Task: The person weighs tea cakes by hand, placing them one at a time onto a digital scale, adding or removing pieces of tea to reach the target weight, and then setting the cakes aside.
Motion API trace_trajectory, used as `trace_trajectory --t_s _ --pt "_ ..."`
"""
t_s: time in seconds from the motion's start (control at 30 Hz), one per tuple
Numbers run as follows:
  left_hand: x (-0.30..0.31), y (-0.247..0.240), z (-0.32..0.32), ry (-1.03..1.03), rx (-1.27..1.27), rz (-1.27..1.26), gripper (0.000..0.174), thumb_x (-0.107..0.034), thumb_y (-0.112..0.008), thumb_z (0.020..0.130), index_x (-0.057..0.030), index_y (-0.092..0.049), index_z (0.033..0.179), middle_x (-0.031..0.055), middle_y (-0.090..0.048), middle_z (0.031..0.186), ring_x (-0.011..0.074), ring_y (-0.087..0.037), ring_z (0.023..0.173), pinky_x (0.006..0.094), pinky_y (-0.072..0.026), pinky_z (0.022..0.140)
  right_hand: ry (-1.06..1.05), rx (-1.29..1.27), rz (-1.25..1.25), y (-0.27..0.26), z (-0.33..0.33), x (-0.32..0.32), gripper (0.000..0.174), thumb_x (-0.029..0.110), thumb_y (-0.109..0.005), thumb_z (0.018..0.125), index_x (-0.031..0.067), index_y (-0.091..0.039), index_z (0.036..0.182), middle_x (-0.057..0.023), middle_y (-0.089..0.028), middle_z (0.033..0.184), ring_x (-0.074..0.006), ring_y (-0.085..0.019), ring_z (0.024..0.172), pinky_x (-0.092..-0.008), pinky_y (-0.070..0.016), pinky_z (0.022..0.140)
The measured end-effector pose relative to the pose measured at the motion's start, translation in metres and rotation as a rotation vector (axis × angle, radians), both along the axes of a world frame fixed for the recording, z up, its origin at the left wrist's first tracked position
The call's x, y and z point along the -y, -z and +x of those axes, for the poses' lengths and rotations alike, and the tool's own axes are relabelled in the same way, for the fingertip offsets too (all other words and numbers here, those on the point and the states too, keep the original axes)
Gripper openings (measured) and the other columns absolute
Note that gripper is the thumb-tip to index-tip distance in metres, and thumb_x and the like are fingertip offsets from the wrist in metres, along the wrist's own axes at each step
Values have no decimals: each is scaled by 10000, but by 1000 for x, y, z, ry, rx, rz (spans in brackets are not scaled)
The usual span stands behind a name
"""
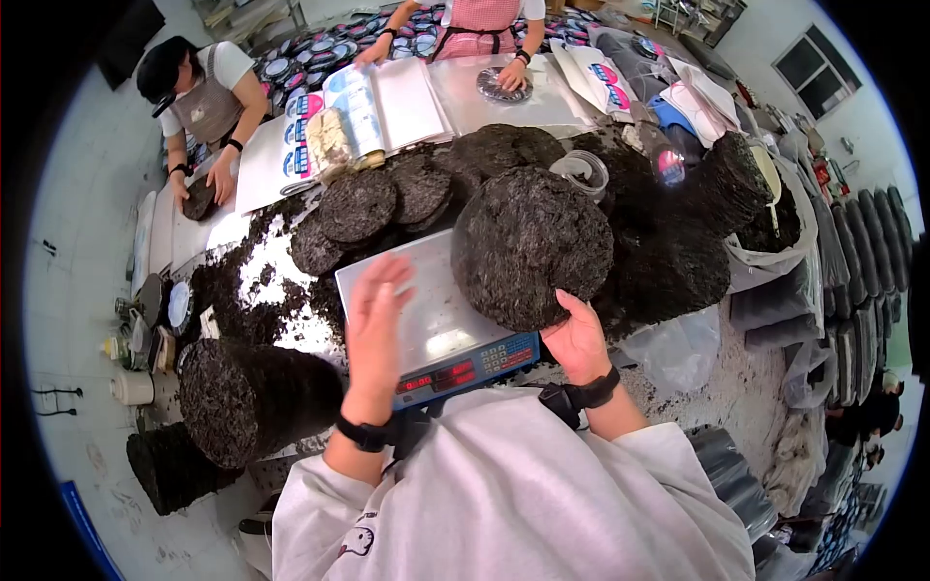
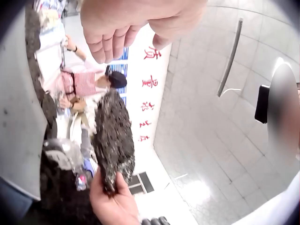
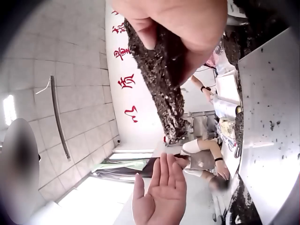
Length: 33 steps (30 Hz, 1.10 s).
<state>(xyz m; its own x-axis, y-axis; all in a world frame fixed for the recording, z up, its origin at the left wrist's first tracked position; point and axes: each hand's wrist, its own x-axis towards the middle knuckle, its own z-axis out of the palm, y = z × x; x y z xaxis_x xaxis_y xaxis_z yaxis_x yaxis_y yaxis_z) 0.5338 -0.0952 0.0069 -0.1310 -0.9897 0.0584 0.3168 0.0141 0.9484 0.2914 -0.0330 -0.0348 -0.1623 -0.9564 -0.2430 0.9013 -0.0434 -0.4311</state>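
Observation:
A round, dark, flaky cake is held up over the right part of the scale's metal plate. My right hand grips its lower right edge, thumb on the face; in the left wrist view that hand pinches the lower end of the cake. Raised over the plate's left side, apart from the cake, is my left hand, slightly blurred and holding nothing. The right wrist view shows that left hand with palm and fingers spread, below the cake.
Flat dark cakes lie behind the scale. Stacked cakes lie at the left and more at the right. White printed sheets cover the far table side. One person handles a cake at far left; another stands opposite.

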Motion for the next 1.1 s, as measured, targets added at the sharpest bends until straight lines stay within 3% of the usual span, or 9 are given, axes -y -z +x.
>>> trace_trajectory --t_s 0.17,0.23,0.3,0.37,0.4,0.53,0.73,0.93,1.1 --pt "-35 -21 110 -349 537 -284 482 -109 -547 883 17 -415 1330 170 -486 1323 274 -474 1222 385 -384 1015 -45 -76 10 -10 14 0 429 -33 -538 850 48 -495 1269 -92 -560 1253 -269 -521 1176 -432 -409 1012" --pt "-59 -39 146 -502 1148 -443 665 -171 -660 804 15 -365 1370 188 -410 1392 328 -401 1284 413 -334 1050 -11 -904 245 -17 26 2 388 -62 -503 861 31 -530 1237 -85 -579 1228 -248 -532 1163 -404 -419 989" --pt "-81 -47 171 -542 1730 -331 876 -226 -755 708 -6 -293 1420 191 -295 1472 377 -281 1354 454 -255 1094 -53 -1697 -160 -11 43 9 437 -58 -563 799 34 -547 1225 -107 -594 1198 -282 -530 1159 -411 -407 991" --pt "-90 -20 203 -436 1873 -160 884 -225 -757 707 -8 -284 1423 188 -290 1476 365 -278 1359 455 -256 1093 -241 -2352 -566 21 56 18 561 76 -655 728 55 -512 1271 -145 -510 1302 -308 -447 1237 -458 -335 1056" --pt "-93 -8 213 -331 1989 -7 893 -224 -759 706 -11 -276 1425 185 -286 1480 353 -274 1364 455 -258 1093 -461 -2349 -490 36 67 13 612 142 -660 757 69 -449 1327 -142 -430 1381 -298 -369 1306 -486 -271 1090" --pt "-94 -13 233 -344 1816 -141 746 -198 -736 736 -34 -390 1376 181 -386 1426 339 -360 1318 422 -305 1071 -489 -2255 -354 44 58 -10 615 194 -666 773 76 -441 1333 -146 -407 1396 -295 -326 1339 -476 -229 1110" --pt "-93 -20 246 -298 1768 -155 567 -161 -657 821 -22 -446 1329 183 -455 1365 338 -415 1277 399 -377 1018 -355 -2110 -214 19 -3 -17 504 117 -651 765 53 -526 1250 -152 -487 1334 -317 -449 1238 -417 -342 1054" --pt "-87 -3 241 -476 1948 -116 497 -5 -568 823 -77 -490 1308 131 -525 1309 299 -495 1207 366 -423 977 -154 -1978 -253 -26 -1 8 429 43 -616 799 61 -551 1222 -111 -522 1320 -297 -493 1196 -372 -382 1011" --pt "-87 -50 232 -868 1932 -272 619 100 -542 745 -113 -496 1324 87 -554 1291 278 -545 1160 351 -464 924 -56 -2019 -376 -39 -11 14 386 27 -598 809 65 -575 1193 -104 -538 1304 -282 -509 1181 -367 -391 999"
